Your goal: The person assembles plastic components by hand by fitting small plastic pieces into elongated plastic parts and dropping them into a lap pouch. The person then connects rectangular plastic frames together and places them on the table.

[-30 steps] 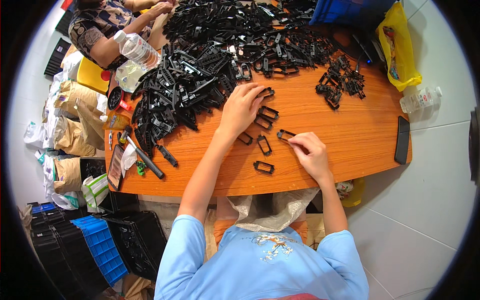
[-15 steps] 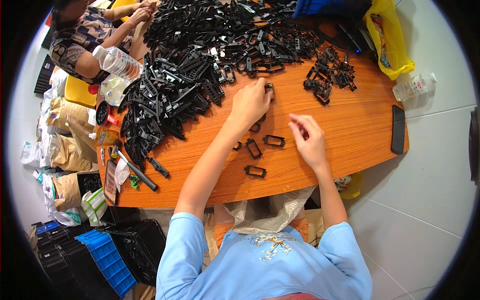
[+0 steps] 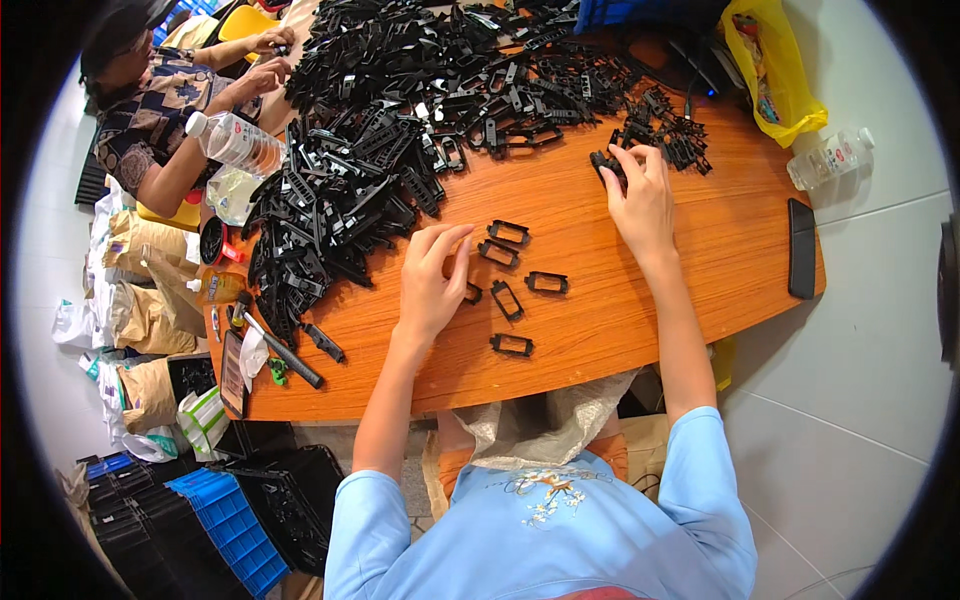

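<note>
My right hand (image 3: 642, 205) pinches a black plastic part (image 3: 603, 165) at the near edge of a small cluster of black parts (image 3: 685, 140). My left hand (image 3: 430, 285) hovers over the wooden table (image 3: 590, 340), its fingers curved and apart with nothing seen between them. Beside its fingertips lies a black rectangular frame (image 3: 473, 294), partly hidden by the hand. Several more such frames lie loose between my hands, among them a flat one (image 3: 547, 283), a tilted one (image 3: 507, 299) and one nearer to me (image 3: 512, 345).
A big heap of black plastic parts (image 3: 370, 150) covers the far left. A hammer (image 3: 285, 350) and tablet (image 3: 233, 373) lie at the left edge, a black phone-like slab (image 3: 801, 248) at the right. Across the table, a person (image 3: 165, 110) handles something small. A yellow bag (image 3: 775, 75) hangs far right.
My left hand has drawn back toward me, uncovering a frame at the far end of the group. My right hand has moved away to the small cluster and gripped a black part.
</note>
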Demonstrator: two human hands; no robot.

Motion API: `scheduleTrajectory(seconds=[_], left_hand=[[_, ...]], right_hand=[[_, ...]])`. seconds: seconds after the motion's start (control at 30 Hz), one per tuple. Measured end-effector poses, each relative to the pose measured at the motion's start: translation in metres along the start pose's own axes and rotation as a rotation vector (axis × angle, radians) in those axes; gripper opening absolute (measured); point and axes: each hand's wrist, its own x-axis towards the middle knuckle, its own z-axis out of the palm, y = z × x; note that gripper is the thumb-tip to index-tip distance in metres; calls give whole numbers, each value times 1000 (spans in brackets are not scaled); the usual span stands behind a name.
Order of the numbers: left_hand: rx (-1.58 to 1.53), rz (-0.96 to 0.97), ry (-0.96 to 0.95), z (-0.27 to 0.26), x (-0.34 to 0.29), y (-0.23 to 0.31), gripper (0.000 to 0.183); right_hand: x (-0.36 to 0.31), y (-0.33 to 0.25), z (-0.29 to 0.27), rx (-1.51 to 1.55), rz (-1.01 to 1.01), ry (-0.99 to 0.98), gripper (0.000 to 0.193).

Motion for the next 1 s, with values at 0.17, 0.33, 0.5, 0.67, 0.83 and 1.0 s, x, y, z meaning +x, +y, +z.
scheduleTrajectory(seconds=[0.17, 0.33, 0.5, 0.67, 0.83, 1.0], left_hand=[[-95, 14, -60, -4, 0, -28, 18], [-60, 137, -195, -2, 4, -33, 24], [-13, 175, -220, -5, 1, -32, 22], [-51, 181, -191, -6, -1, -31, 20], [-74, 233, -186, -4, 0, -32, 15], [-117, 237, -221, -7, 0, -31, 10]], right_hand=[[6, -7, 10, -90, -126, -30, 13], [-26, -23, 4, -12, -212, -140, 9], [-50, -35, -2, 206, -65, -180, 12], [-39, -40, -3, 49, -186, -35, 17], [-46, -37, 1, 184, -105, -260, 22], [-54, -49, 7, 198, -183, -287, 26]])
